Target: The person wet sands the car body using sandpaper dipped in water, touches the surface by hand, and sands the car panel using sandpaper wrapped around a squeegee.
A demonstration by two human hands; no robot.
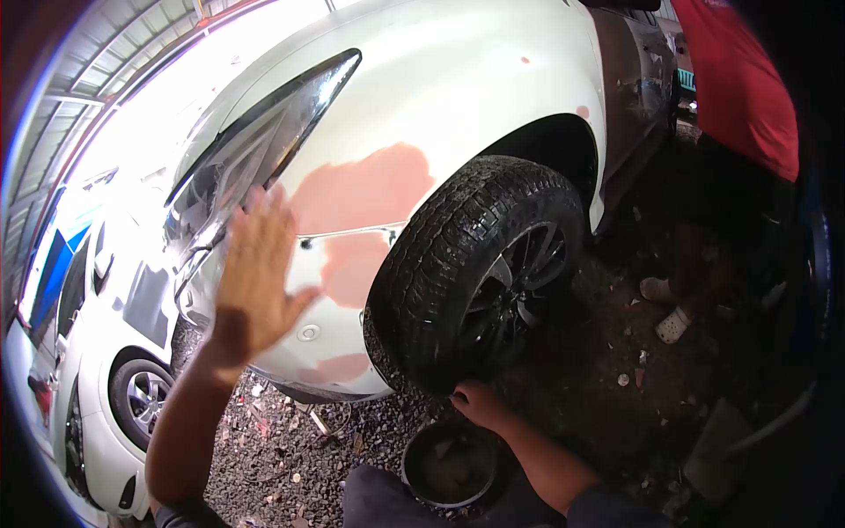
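My left hand (257,268) is raised with its fingers stretched out and its thumb apart, near the headlight (264,132) of a white car (458,79). Whether the palm touches the bumper I cannot tell. Beside it, reddish-pink filler patches (365,189) spread over the fender and bumper. My right hand (480,405) is closed low by the front tire (440,255), just above a round dark bucket (449,465). What its curled fingers hold, if anything, is hidden. Cloudy water and some pieces lie inside the bucket.
A second white car (97,352) stands at the left. On the right, a person in a red shirt (744,79) stands close to the car, wearing light clogs (673,326). Gravel with scraps of litter (282,458) covers the ground. My knee (378,497) is beside the bucket.
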